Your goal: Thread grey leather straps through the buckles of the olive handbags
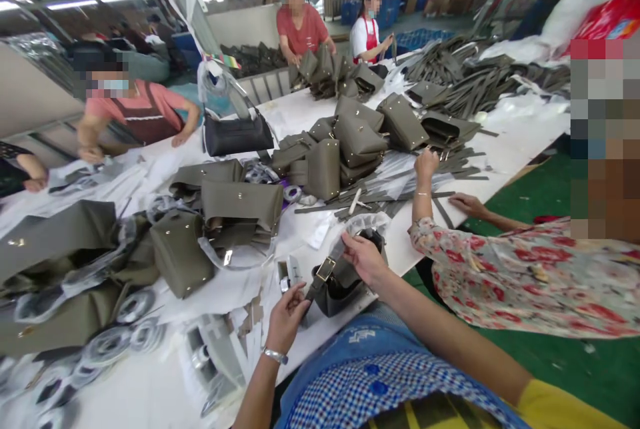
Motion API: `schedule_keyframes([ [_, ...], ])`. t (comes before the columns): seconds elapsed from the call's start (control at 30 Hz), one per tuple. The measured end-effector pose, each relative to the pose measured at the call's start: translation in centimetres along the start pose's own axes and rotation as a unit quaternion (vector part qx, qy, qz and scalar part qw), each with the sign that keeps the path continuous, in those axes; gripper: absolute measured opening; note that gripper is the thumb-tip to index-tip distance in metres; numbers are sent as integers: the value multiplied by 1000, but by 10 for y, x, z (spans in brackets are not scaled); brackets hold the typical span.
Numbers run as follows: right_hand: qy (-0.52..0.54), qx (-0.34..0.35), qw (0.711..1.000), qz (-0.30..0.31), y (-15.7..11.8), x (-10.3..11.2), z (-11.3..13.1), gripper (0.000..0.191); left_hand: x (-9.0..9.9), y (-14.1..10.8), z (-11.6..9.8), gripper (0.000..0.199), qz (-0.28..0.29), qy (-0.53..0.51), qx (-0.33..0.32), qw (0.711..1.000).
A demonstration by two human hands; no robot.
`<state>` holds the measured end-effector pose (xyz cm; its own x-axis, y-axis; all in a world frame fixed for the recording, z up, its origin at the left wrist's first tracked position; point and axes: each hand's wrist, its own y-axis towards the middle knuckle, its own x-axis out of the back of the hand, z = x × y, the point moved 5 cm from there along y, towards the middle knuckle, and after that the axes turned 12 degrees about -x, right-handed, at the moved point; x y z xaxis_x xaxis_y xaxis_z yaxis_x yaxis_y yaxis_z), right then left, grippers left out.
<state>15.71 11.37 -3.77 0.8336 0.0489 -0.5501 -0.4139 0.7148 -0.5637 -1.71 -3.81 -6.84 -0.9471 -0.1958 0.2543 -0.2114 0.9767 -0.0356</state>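
Note:
A dark strap with a gold buckle [326, 269] is stretched between my two hands. My left hand [289, 314], with a silver watch or bracelet on its wrist, pinches the lower end of the strap. Farther up, where clear plastic wrap covers the strap, my right hand [367, 259] grips it. Directly under the strap a dark handbag [334, 299] lies at the table's near edge, its mouth open. My right forearm hides part of that bag. A small metal-coloured item in plastic [289, 274] rests left of the bag.
Olive bags [243, 206] are spread along the white table [270, 389], with a black bag [237, 134] behind. Plastic-wrapped strap coils [103, 347] lie front left. Loose straps [465, 76] pile far right. A co-worker in a floral sleeve [525, 266] works close at my right; others stand across.

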Motion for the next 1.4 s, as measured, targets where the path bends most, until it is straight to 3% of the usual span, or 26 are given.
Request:
schedule_keyframes([
  [0.1,-16,25,1000,7,-4,-1,11,26,0,4,-9,39,21,61,-20,998],
  [0.23,-17,21,999,20,-14,0,16,26,-11,25,-43,40,41,118,-94,988],
  [0.43,-69,19,997,38,-40,-5,5,33,-41,48,-73,34,82,67,-116,988],
  [0.53,-111,-9,993,33,-47,-8,-4,42,-50,47,-75,29,97,47,-128,986],
  [0.73,3,20,999,34,-49,-1,13,43,-56,43,-76,26,62,53,-125,989],
  [1.0,-79,-36,993,77,-58,-7,-29,48,-61,45,-75,22,45,-9,-113,993],
  [1.13,-89,-34,990,104,-59,-7,-37,45,-62,45,-76,34,33,-53,-101,993],
  [1.23,-136,-24,984,116,-62,-6,-38,46,-60,46,-76,42,28,-35,-109,993],
  [1.4,-253,-21,952,174,-59,-5,-55,46,-56,50,-67,40,35,11,-115,993],
])
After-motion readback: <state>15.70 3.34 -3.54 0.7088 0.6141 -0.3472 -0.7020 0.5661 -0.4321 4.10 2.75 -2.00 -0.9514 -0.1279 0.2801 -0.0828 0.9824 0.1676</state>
